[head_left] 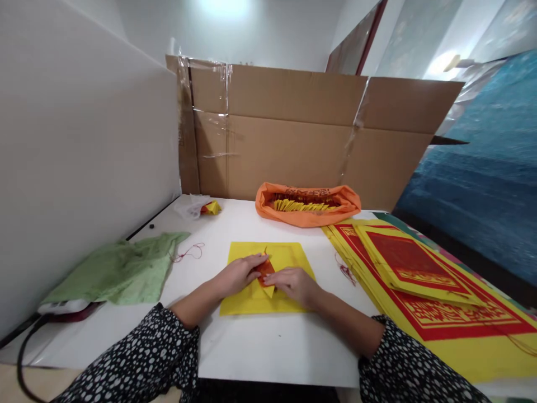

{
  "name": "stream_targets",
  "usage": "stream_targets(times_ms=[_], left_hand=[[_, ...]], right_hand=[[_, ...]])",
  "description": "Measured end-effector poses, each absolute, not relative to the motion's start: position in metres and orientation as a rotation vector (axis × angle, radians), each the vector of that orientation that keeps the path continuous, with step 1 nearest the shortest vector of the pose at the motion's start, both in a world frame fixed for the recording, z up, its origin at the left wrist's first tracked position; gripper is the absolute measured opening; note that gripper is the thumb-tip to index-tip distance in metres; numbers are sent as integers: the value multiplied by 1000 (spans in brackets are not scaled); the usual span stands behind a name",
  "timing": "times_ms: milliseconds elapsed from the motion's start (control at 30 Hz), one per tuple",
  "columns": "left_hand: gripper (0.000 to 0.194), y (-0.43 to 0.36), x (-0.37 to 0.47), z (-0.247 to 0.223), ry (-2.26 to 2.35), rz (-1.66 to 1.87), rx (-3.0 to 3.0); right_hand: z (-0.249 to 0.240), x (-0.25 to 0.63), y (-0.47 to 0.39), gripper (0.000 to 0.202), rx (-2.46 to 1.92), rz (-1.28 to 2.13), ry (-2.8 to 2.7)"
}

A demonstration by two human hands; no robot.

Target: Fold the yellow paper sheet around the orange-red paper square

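Folded paper (265,274): small, orange-red with yellow parts, creased, partly covered, a yellow point at its near end; lying on the yellow sheet
Yellow sheet (242,253): roughly square, spread flat on the white tabletop (268,352), faint crease-like lines showing

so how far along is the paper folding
Looks done: many yellow pieces packed in the orange bag. In hand: the left hand and right hand press on a small red and yellow piece, partly folded, above a flat yellow sheet. Probably left: the flat printed sheets stacked at right, though I can't tell how many.
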State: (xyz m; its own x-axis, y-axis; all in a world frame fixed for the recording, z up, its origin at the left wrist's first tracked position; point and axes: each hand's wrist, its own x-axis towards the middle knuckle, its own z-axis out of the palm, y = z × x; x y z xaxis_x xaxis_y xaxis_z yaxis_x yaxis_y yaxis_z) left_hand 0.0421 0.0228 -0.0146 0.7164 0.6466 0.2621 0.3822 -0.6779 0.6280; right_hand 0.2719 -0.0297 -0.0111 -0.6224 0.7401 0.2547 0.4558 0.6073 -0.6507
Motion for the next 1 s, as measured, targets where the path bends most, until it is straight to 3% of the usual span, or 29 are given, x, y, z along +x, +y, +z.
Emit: stream_targets(times_ms=[200,300,400,500,600,733,1000], left_hand=[[35,19,45,2,809,514,2296],[26,23,45,4,842,631,2044],[25,31,47,-1,980,716,1854],[27,36,49,-9,1076,750,1782],[25,39,50,-15,1074,777,1764],[27,41,51,-17,1047,773,1748],[31,45,49,-12,1041,732,1808]], right_hand=[[-6,251,2,8,-1120,1075,-1917],[-10,244,13,10,-1159,1076,-1880],[-9,241,8,17,-1241,916,-1913],[-6,236,-13,12,-1276,487,-2162],[-8,229,-42,28,-1330,198,-2420],[-15,218,-74,61,-1604,332,-2465],[-11,211,-88,70,-1729,369,-2325]])
